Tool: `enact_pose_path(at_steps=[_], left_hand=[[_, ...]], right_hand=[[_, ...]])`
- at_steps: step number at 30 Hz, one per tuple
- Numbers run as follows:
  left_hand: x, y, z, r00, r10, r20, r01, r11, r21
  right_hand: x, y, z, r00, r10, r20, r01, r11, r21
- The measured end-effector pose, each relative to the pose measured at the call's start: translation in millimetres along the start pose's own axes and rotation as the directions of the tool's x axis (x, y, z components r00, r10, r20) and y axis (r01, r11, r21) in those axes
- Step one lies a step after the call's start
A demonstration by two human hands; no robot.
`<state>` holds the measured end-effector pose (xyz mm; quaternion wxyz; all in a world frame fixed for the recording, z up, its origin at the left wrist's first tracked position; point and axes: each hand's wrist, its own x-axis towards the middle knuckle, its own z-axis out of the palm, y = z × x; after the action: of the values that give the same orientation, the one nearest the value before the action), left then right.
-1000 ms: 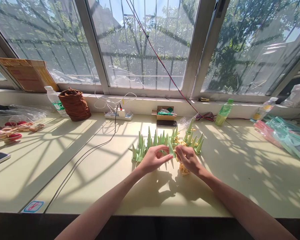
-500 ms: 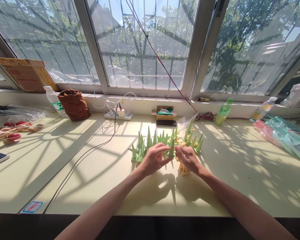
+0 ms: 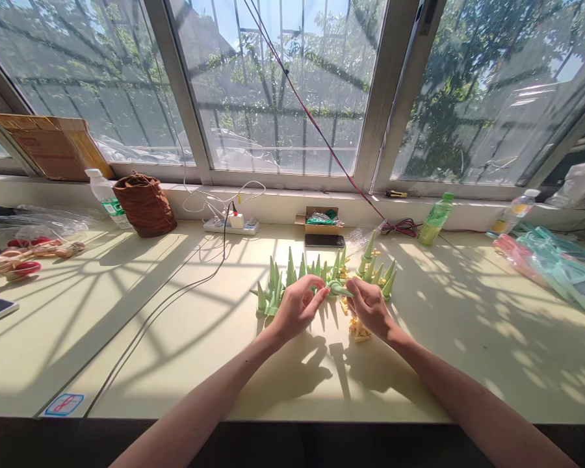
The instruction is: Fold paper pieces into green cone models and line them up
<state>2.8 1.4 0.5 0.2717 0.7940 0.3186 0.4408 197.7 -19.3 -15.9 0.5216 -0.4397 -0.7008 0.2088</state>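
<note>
Green cone point(image 3: 340, 290) is just right of center frame, lying sideways between both hands' fingertips. Right hand point(image 3: 372, 307) looks like it's pinching the pointy end; left hand's point(image 3: 299, 307) fingers curl by the wide end, can't tell if gripping. Cone's pale, tapered.

You have one green cone point(image 3: 340, 287) between your two hands point(image 3: 298, 304); along the desk's point(image 3: 175, 364) back edge stand three bottles point(image 3: 435, 222), one brown bag point(image 3: 145, 205), one power strip point(image 3: 250, 228), one small open box point(image 3: 322, 229).
</note>
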Motion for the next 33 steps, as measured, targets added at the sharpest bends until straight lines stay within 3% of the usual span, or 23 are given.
enact_pose_path(at_steps=[8, 15, 23, 28, 33], left_hand=[[-0.1, 3.8, -2.1, 0.977, -0.109, 0.185, 0.102, 0.994, 0.048], [0.1, 4.6, -3.0, 0.972, -0.133, 0.193, 0.13, 0.991, 0.026], [-2.9, -3.4, 0.2, 0.993, 0.031, 0.112, -0.037, 0.998, 0.05], [-3.2, -9.5, 2.3, 0.982, 0.15, 0.11, -0.158, 0.985, 0.066], [-3.2, -9.7, 3.5, 0.978, 0.181, 0.099, -0.19, 0.978, 0.083]], right_hand=[[-4.0, 3.1, -0.3, 0.992, -0.084, 0.097, 0.088, 0.995, -0.037], [-5.0, 1.8, -0.1, 0.991, -0.044, 0.123, 0.044, 0.999, 0.008], [-5.5, 1.2, 7.6, 0.993, 0.061, 0.101, -0.078, 0.983, 0.164], [-4.4, -4.2, 6.8, 0.989, 0.093, 0.118, -0.108, 0.985, 0.132], [-3.1, -7.6, 5.8, 0.99, 0.082, 0.117, -0.088, 0.995, 0.054]])
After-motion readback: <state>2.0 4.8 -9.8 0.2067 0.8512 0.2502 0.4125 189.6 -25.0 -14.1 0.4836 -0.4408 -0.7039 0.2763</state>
